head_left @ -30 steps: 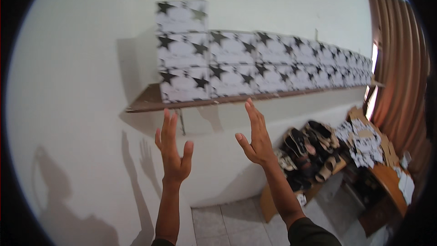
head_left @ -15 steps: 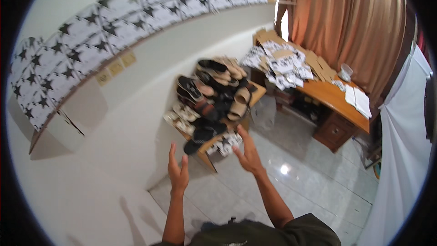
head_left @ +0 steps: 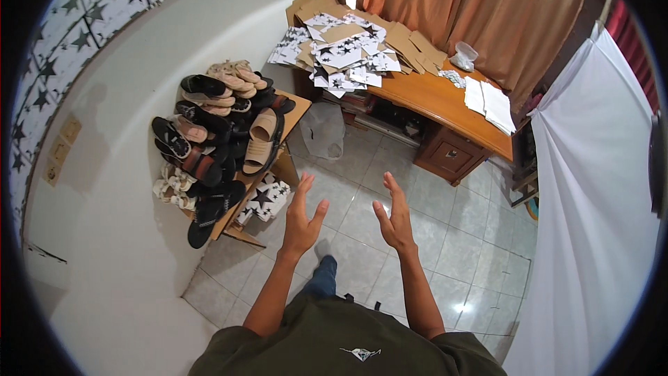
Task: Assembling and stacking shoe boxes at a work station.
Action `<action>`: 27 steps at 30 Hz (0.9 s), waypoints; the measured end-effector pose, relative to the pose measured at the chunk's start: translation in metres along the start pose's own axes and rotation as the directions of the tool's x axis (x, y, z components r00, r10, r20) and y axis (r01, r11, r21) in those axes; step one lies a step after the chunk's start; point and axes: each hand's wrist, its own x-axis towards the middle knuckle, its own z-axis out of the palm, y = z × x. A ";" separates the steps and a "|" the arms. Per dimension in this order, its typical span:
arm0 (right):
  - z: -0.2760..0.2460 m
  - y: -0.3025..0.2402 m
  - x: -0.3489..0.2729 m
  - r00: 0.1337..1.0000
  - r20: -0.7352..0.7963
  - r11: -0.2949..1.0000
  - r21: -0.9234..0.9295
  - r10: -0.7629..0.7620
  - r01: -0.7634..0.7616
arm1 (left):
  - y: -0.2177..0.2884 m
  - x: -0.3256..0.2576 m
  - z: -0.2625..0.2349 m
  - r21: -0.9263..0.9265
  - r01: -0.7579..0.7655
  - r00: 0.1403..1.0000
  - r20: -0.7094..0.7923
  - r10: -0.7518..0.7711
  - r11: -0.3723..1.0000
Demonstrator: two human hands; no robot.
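My left hand (head_left: 301, 221) and my right hand (head_left: 396, 217) are held out in front of me over the floor, palms toward each other. Both are open, thumbs apart from the fingers, with nothing in them. Nearest my left hand is a small wooden table (head_left: 292, 113) piled with sandals. Among these are a beige pair (head_left: 261, 141), black slippers (head_left: 216, 210), white strappy sandals (head_left: 174, 186) and brown ones (head_left: 202, 165). Below the tabletop, white boxes with black stars (head_left: 263, 198) are stacked.
A wooden desk (head_left: 445, 108) at the back holds flat star-printed cardboard (head_left: 348, 52), brown cardboard (head_left: 410, 47), white papers (head_left: 489, 104) and a clear plastic container (head_left: 463, 56). A plastic bag (head_left: 324, 131) lies between table and desk. White cloth (head_left: 591, 188) hangs at right.
My view has swung right, so the sandal table now sits further left and the desk is more central. My hands remain raised, open and apart; one leg in jeans now shows below.
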 end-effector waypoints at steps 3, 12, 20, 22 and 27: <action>-0.004 0.031 0.033 0.999 0.002 0.999 -0.020 0.044 -0.044 | -0.021 0.048 0.032 -0.038 0.008 0.999 0.052 -0.006 0.999; -0.014 0.110 0.185 0.985 -0.036 0.985 0.044 0.166 -0.164 | -0.089 0.221 0.102 -0.180 0.147 0.982 0.143 -0.122 0.973; -0.031 0.178 0.318 0.983 -0.113 0.989 0.040 0.145 -0.142 | -0.116 0.356 0.142 0.263 -0.169 0.976 0.176 0.125 0.950; -0.034 0.197 0.350 0.983 -0.103 0.987 0.062 0.152 -0.146 | -0.131 0.380 0.160 0.206 -0.117 0.982 0.172 0.082 0.971; -0.035 0.263 0.442 0.991 -0.045 0.987 0.105 0.127 -0.122 | -0.161 0.443 0.207 0.204 -0.019 0.992 0.130 -0.008 0.979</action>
